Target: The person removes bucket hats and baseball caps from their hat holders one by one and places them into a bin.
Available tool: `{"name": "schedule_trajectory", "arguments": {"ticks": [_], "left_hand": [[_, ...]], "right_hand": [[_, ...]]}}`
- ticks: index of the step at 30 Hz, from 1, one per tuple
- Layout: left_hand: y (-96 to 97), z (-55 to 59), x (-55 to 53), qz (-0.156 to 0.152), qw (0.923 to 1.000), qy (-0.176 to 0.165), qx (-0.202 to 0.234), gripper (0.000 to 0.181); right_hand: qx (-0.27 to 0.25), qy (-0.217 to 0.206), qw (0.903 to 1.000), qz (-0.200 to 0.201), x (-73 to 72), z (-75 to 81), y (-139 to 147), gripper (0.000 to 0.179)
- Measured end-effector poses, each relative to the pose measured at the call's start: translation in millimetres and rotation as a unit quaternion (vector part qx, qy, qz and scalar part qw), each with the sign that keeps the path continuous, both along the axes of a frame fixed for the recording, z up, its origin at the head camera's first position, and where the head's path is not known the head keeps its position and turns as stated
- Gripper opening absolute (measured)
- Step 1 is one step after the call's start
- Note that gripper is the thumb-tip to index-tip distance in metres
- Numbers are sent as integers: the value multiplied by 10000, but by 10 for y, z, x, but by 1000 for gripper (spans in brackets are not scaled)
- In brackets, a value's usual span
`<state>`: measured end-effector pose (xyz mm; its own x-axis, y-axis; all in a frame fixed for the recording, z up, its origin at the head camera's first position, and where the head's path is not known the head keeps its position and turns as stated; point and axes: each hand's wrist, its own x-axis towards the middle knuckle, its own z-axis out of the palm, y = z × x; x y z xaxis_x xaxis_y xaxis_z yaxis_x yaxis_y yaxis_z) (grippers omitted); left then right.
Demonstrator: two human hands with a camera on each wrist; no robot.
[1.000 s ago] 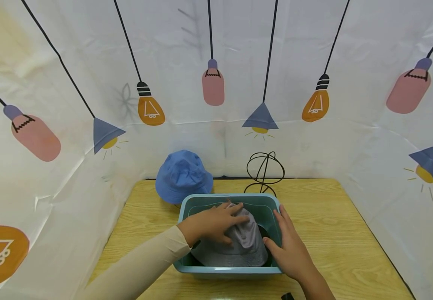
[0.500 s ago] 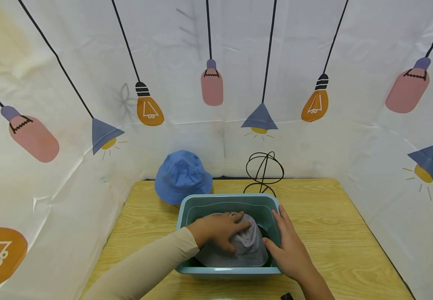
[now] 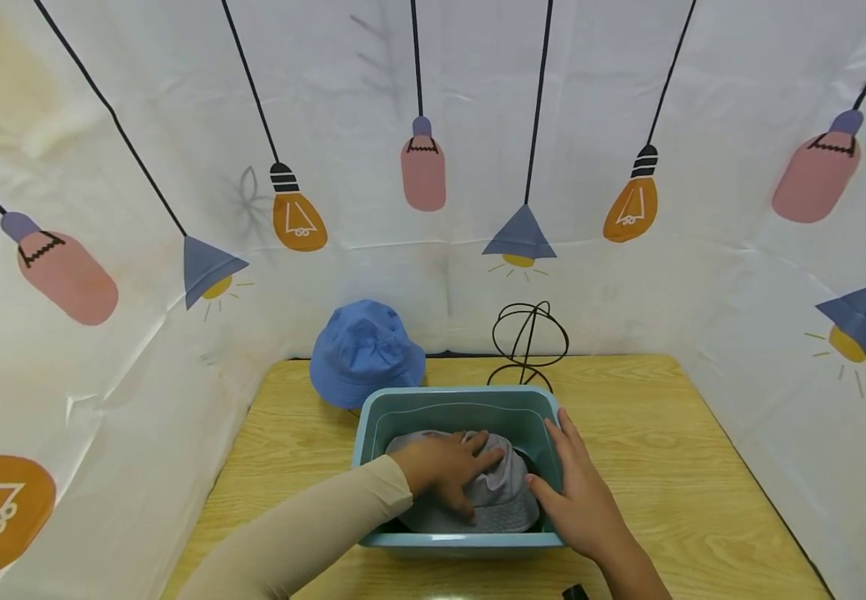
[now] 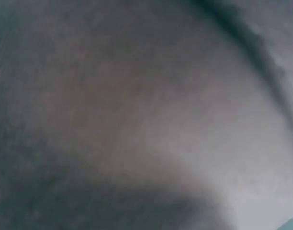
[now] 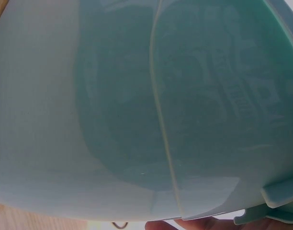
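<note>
A blue-green plastic tub (image 3: pixel 463 540) stands on the table, with a grey cloth hat (image 3: pixel 503 500) inside it. My left hand (image 3: pixel 448 471) lies on top of the hat, palm down with its fingers spread. The left wrist view is a close blur, with grey cloth-like tones at its upper right. My right hand (image 3: pixel 583 500) grips the tub's right wall, thumb inside the rim and fingers along the outer side. The right wrist view shows the tub's smooth wall (image 5: pixel 122 110) up close, with fingertips (image 5: pixel 208 224) at its lower edge. Something dark shows beneath the hat.
Behind the tub, a blue bucket hat (image 3: pixel 367 354) sits at the back left of the wooden table (image 3: pixel 628 442). A black wire stand (image 3: pixel 528 337) stands to its right. A small black object (image 3: pixel 574 592) lies at the near edge. A printed white curtain (image 3: pixel 433 292) surrounds the table.
My left hand has moved down and slightly right, and the grey hat sits lower and flatter in the tub. My right hand has stayed in place on the tub's wall.
</note>
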<state>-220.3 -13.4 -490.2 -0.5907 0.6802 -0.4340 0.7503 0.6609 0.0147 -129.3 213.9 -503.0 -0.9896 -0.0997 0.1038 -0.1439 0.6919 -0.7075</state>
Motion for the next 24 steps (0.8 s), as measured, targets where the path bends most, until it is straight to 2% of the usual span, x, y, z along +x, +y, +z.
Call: {"name": "schedule_trajectory", "arguments": {"ticks": [5,9,15,20,24], "left_hand": [[39,0,56,14,9993,236,-299,113],[74,-44,95,18,9976,413,-561,115],[87,-77,92,-20,9971,467,-601,116],[43,0,64,104,9992,248,-309,116],[-9,167,53,184,9998,12,27,116]], "right_hand": [[20,17,10000,-22,-1,-2,3,81],[-20,23,10000,12,-3,-4,1,81],[-19,46,10000,18,-6,-14,2,81],[-121,10,9999,40,-10,-16,-2,80],[-99,-2,9999,48,-12,-4,9,81]]}}
